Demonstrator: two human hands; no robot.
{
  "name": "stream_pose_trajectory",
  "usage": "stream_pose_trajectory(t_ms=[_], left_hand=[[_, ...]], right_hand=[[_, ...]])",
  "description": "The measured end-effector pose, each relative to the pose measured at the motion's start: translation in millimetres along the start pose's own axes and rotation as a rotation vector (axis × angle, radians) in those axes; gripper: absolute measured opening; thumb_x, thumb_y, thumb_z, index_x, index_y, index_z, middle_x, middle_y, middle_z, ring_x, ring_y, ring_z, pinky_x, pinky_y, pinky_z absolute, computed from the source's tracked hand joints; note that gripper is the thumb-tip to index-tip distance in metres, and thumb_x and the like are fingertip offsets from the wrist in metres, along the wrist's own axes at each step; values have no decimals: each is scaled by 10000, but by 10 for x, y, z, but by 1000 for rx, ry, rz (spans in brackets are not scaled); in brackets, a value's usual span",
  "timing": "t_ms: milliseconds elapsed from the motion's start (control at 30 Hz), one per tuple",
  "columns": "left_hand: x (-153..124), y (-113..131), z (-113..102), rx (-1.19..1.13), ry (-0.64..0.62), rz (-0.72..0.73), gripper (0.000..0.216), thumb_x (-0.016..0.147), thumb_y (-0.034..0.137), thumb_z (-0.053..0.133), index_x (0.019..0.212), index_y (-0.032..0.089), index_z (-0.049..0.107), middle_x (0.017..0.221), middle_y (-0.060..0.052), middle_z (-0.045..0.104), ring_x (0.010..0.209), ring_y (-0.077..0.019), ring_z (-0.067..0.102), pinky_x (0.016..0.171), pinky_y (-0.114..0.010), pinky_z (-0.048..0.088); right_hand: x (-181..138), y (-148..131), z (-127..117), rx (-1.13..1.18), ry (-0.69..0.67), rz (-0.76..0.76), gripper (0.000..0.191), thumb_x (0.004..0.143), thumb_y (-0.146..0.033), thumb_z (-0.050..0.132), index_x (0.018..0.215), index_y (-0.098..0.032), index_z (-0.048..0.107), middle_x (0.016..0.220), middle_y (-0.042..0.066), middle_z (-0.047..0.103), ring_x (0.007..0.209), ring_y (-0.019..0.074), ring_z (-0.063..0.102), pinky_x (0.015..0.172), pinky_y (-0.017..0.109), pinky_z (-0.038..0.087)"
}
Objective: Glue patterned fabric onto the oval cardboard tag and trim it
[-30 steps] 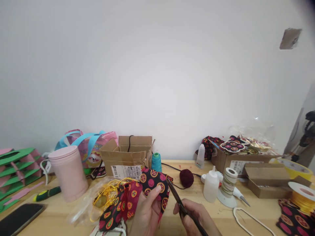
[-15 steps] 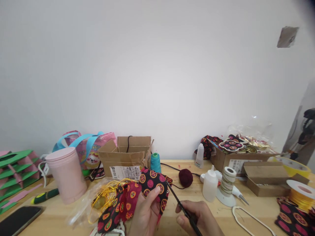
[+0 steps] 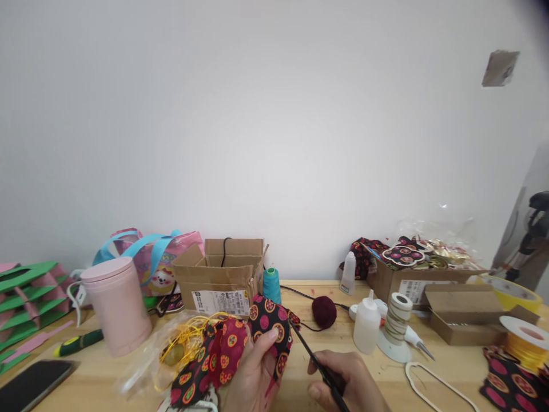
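My left hand pinches a piece of black fabric with pink and orange round motifs, thumb on top and fingers behind it. In my right hand is a slim black pointed tool, seen edge-on so its exact kind is unclear. Its tip touches or lies very near the fabric's right edge. Left of my left hand, more patterned fabric in red and black lies over white pieces. Just behind the held fabric stands a turquoise thread cone. A dark red yarn ball sits beyond the tool.
Behind are an open cardboard box and a pink tumbler. Yellow cord lies in plastic at left, near a phone. At right stand a squeeze bottle, a ribbon spool and a filled box.
The held fabric has tilted slightly, its top corner shifting a little right and down. The tool's tip stays at its right edge, and both hands keep their holds.
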State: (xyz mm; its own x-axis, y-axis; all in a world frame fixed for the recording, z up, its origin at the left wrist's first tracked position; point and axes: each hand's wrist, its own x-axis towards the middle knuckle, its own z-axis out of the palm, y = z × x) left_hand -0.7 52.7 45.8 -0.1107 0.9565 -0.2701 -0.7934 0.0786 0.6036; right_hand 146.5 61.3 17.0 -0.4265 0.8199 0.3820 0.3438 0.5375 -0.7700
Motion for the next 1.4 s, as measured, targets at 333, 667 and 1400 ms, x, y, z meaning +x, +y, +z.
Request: stream_pose_trajectory(t_ms=[333,667,1400], left_hand=[[9,-31,14,16,-94,118,376,621,64,624,975,180,569,704,-12,710,689,-165,660,570,-211,522],[-5,-54,13,79,-201,100,501,675,74,591,1145,161,441,644,-6,676,628,-162,641,627,-271,510],[36,-66,-46,130,-230,81,613,653,90,620,1205,190,372,742,-30,691,717,-187,640,689,-325,505]], right_hand=[[-6,26,74,303,-93,117,566,564,-712,469,732,-172,467,480,-77,266,437,85,214,388,222,149],[-19,-83,59,300,-43,105,565,691,-703,321,740,-160,471,528,-55,275,459,94,236,410,223,181],[4,-33,38,191,-4,42,495,715,-639,344,582,-169,425,484,-37,294,427,87,242,374,222,176]])
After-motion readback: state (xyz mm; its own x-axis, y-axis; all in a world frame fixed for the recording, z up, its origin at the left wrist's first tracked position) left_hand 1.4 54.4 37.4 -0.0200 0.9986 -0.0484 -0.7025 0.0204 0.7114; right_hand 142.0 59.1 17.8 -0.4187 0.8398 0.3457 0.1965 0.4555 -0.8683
